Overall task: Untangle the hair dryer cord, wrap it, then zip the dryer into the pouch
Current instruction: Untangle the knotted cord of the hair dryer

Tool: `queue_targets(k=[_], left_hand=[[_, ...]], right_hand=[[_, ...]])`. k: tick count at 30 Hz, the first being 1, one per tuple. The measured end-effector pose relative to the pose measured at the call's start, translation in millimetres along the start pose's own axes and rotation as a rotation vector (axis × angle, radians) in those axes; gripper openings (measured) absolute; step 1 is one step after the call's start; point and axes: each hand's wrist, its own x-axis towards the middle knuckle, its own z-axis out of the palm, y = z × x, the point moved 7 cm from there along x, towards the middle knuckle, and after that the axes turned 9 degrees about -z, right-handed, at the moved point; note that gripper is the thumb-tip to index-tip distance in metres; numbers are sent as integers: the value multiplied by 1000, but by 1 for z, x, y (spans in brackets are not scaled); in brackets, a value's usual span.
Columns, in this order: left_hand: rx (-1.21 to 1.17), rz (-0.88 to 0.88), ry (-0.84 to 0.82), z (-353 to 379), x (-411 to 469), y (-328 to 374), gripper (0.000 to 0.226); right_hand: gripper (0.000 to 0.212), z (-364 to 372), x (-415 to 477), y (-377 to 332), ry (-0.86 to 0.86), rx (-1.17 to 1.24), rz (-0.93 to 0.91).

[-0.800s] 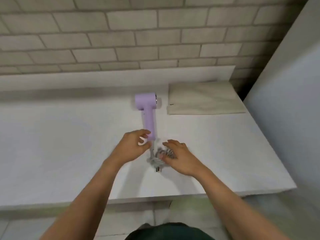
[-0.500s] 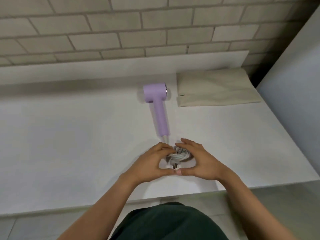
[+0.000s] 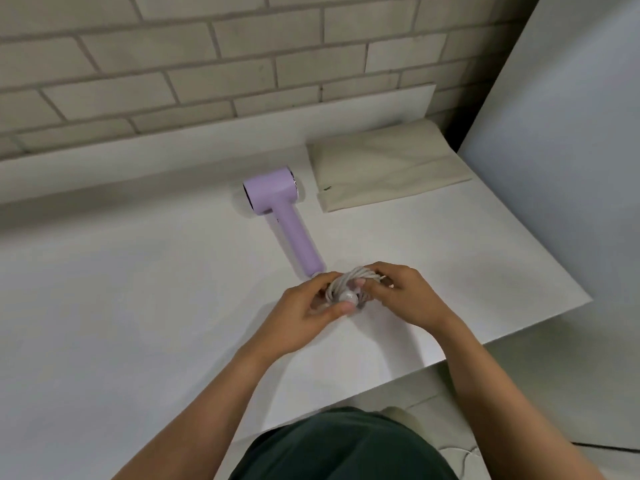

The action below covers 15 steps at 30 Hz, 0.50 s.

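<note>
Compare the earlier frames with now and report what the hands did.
Both hands closed in on the tangled cord: left hand and right hand now pinch the bundle, raised slightly. The hair dryer and pouch stayed lying on the table.

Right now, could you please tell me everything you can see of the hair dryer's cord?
The cord is pale grey-white, looks rubbery, and is bunched into a tangled knot of loops just off the end of the lilac dryer's handle. A rounded pale plug shows at the bundle's front. The left hand and right hand both pinch the bundle, held just above the white table. How it joins the handle is hidden.
</note>
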Motion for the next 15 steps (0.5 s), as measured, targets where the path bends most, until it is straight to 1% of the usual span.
queue_targets(k=[2,6,8,10,12,13,15], left_hand=[[-148,-87,11,-3,7,-2,37],[-312,-197,106,-5,22,-6,32],[-410,-284,157,-3,29,-9,34],[-461,-339,207,1,37,-10,36],[-429,-379,285,3,43,-7,40],[-408,-392,319,4,45,-5,43],[-391,-391,358,8,50,-1,38]], right_hand=[[19,-6,1,-4,9,102,19],[23,-13,5,-4,-3,210,27],[34,-15,6,-1,-2,221,41],[52,-17,6,4,-4,170,44],[69,-18,6,5,-49,63,12],[73,-19,6,6,-79,26,-10],[73,-20,6,8,-122,-8,-50]])
